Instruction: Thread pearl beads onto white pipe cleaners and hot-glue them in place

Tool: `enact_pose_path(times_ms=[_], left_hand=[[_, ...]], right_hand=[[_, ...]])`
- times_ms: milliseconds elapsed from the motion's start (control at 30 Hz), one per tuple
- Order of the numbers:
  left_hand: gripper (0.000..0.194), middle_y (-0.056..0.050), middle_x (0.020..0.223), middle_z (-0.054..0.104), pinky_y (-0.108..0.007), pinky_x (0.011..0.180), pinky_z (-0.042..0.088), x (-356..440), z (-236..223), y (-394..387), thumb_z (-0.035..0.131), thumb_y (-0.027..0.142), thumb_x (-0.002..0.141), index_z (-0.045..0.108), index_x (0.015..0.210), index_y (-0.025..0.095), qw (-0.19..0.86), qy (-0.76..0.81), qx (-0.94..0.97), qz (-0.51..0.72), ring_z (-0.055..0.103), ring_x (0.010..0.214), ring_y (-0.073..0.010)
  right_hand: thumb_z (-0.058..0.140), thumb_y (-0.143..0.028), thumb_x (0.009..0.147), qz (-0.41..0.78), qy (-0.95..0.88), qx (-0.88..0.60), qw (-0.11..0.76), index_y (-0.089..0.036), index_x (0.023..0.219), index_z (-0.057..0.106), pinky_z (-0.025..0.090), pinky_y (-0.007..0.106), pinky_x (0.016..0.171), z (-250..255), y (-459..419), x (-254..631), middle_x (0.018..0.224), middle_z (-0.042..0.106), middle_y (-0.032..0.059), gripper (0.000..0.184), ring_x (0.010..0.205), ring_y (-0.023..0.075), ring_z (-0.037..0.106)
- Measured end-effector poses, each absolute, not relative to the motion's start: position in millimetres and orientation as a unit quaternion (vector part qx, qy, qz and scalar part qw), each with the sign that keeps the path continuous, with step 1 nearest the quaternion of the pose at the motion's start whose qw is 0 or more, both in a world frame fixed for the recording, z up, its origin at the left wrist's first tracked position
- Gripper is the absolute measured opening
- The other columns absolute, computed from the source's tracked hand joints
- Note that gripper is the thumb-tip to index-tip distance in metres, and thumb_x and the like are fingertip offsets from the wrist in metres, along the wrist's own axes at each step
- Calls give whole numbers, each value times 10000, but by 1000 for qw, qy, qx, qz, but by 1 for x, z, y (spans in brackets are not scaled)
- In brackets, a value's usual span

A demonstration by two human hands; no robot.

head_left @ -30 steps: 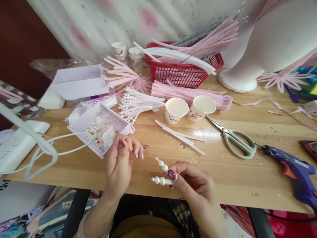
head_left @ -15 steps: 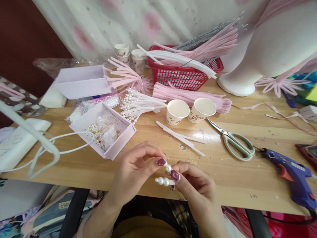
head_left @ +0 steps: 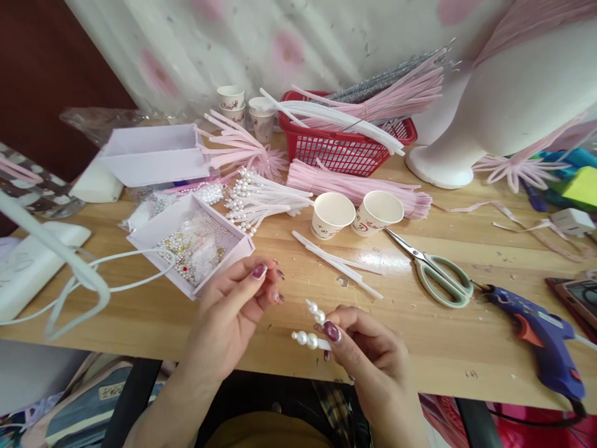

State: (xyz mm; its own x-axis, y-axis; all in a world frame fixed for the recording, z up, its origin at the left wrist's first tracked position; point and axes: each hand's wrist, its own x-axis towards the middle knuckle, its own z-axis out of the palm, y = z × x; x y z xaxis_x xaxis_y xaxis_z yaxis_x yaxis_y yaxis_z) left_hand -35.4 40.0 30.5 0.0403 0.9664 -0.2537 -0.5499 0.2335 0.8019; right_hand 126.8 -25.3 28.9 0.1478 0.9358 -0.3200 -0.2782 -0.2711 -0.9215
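My right hand (head_left: 368, 354) pinches a white pipe cleaner (head_left: 323, 344) between thumb and fingers. Two pearl-beaded ends stick out to the left of the grip: an upper row of white pearl beads (head_left: 318, 315) points up and left, and a lower row of pearl beads (head_left: 302, 338) lies nearly level. How the stem runs inside the fingers is hidden. My left hand (head_left: 228, 317) is apart from the beads, to their left, with its fingers loosely bent and no visible object in them. Beyond it stands a pale open box (head_left: 233, 261) of small beads.
White pipe cleaners (head_left: 342, 264) lie ahead of the hands. Two paper cups (head_left: 333, 214) stand behind them. Scissors (head_left: 445, 283) and a blue glue gun (head_left: 543, 336) lie to the right. Pearl-tipped stems (head_left: 261, 199), pink pipe cleaners (head_left: 359, 186) and a red basket (head_left: 336, 149) are farther back.
My left hand has let go of the upper beaded end and moved left, away from it. My right hand keeps its hold in nearly the same place. The camera view shifts slightly.
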Motion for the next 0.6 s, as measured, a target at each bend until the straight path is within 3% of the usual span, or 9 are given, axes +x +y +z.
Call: enact_pose_path(times_ms=[133,233,300,400,600], left_hand=[[223,-17,789,688,-164,540,485,-32,29,37,893,240,638,813,828,155,755,393,158,501,541,586,-61],[228,41,612,518,-152,492,366,-29,25,34,861,403,739,808,769,183,756,383,229,479,415,529,-45],[239,50,594,463,-175,529,349,-29,23,32,827,450,792,807,761,214,707,392,352,473,406,557,-63],[139,42,647,494,-217,605,369,-29,23,28,798,350,846,789,762,240,585,422,505,474,444,628,-94],[185,51,642,503,-246,561,334,-29,28,24,718,295,917,739,743,234,507,428,569,486,429,585,-99]], right_hand=[[876,-484,753,589,-287,-537,531,-238,704,765,407,207,591,32,-24,125,594,623,-40,274,582,100,518],[899,-500,719,601,-269,-533,531,-238,705,777,399,198,582,34,-24,124,590,628,-41,290,574,92,509],[910,-503,704,610,-259,-532,528,-237,704,781,387,194,569,35,-25,124,586,630,-41,296,563,86,501],[915,-501,698,621,-251,-528,522,-232,698,779,374,192,553,35,-25,125,578,632,-41,302,545,80,487],[910,-470,712,634,-248,-515,521,-211,664,756,400,209,570,35,-27,125,591,641,-25,306,562,103,514]])
